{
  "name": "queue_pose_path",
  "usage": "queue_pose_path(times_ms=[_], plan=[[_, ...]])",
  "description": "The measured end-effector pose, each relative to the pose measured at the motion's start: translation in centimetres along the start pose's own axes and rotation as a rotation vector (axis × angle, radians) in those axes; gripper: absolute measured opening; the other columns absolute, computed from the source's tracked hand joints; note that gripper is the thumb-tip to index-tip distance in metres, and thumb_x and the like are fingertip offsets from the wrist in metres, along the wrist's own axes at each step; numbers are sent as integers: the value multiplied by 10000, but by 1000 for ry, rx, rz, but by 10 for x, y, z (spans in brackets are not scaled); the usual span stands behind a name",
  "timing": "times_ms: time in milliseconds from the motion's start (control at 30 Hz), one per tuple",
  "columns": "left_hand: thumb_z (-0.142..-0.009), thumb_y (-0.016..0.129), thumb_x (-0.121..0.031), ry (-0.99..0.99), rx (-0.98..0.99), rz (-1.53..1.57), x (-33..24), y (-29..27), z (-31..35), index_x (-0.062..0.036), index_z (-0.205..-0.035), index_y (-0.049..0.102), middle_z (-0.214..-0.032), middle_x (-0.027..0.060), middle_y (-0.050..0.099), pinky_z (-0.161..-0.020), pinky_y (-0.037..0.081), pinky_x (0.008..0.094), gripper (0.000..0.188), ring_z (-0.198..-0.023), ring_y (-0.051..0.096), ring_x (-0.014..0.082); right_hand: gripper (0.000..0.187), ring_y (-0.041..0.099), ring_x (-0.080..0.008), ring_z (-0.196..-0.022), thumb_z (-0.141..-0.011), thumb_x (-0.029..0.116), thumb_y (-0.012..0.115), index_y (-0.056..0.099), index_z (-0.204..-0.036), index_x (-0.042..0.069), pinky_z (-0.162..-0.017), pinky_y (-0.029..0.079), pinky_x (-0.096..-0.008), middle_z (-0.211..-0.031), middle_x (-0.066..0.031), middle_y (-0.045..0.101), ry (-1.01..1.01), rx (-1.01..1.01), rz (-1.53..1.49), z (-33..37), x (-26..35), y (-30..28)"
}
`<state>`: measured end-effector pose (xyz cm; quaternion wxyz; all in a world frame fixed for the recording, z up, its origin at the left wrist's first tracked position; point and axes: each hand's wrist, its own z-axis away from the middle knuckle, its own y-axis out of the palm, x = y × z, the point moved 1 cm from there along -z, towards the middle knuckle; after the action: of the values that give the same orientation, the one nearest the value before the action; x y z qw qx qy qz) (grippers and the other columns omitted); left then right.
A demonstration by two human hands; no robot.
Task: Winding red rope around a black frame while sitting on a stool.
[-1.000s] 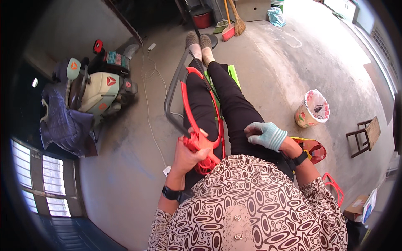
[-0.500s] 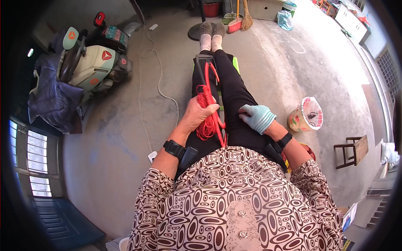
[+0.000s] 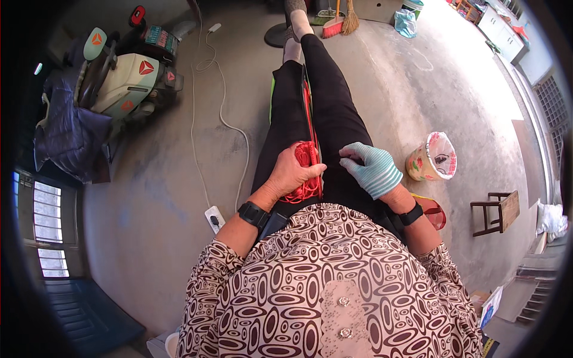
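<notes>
My bare left hand is closed round a bundle of red cord above my lap. Loops of it hang below the palm, and red strands run up between my legs toward the knees. Just to the right, my right hand wears a light blue striped glove and hovers over my right thigh. Its fingers are curled in with the thumb against them; whatever they may hold is too small to see. My legs, in black trousers, stretch forward and hide most of the green thing beneath them.
A floral waste bin with a liner and a small wooden stool stand at right. A red bag sits by my right hip. At left are a scooter, a white cable and a power strip. Brooms stand ahead.
My right foot and leg have lifted and crossed over the left. The grey metal frame between my legs is now hidden. My right hand has come off the thigh and its fingers have curled.
</notes>
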<state>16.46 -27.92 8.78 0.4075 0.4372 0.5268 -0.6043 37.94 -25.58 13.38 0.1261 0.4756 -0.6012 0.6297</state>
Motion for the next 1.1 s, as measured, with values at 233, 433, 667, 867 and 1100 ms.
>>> queue_pose_path(times_ms=[233,433,667,867,1100], plan=[[-723,797,-200,-7,-62,-57,12,-14,-15,7,-1004,607,-871,61,648,-745,513,283,398,-789,628,123,186,686,-207,-769,-828,154,680,659,-981,50,-708,533,-294,-851,-110,695,24,35,-162,-20,-27,16],[-760,775,-157,-78,-39,93,4,-18,-9,21,-1051,593,-889,45,647,-753,516,278,387,-810,627,129,197,667,-152,-766,-834,149,679,661,-992,33,-702,523,-278,-859,-100,700,114,63,-170,-30,-36,15],[-776,708,-98,-140,-187,368,-32,-81,62,-11,-1008,598,-791,-12,603,-663,444,219,271,-696,554,74,259,613,-70,-774,-853,119,671,632,-1077,-5,-697,518,-226,-870,-20,662,335,186,-502,-29,-23,-8],[-709,728,-43,-35,-208,353,-95,-87,152,5,-939,591,-696,-7,564,-600,389,213,272,-651,504,47,418,636,-147,-783,-813,189,726,585,-1165,11,-748,525,-277,-875,-74,663,15,439,-158,-12,24,-24],[-633,876,-86,626,331,546,-119,-82,172,45,-936,619,-855,178,658,-614,463,292,419,-681,619,227,573,641,-314,-938,-746,247,766,532,-1220,26,-816,516,-367,-1083,-164,627,-359,484,-49,-6,67,-4]])
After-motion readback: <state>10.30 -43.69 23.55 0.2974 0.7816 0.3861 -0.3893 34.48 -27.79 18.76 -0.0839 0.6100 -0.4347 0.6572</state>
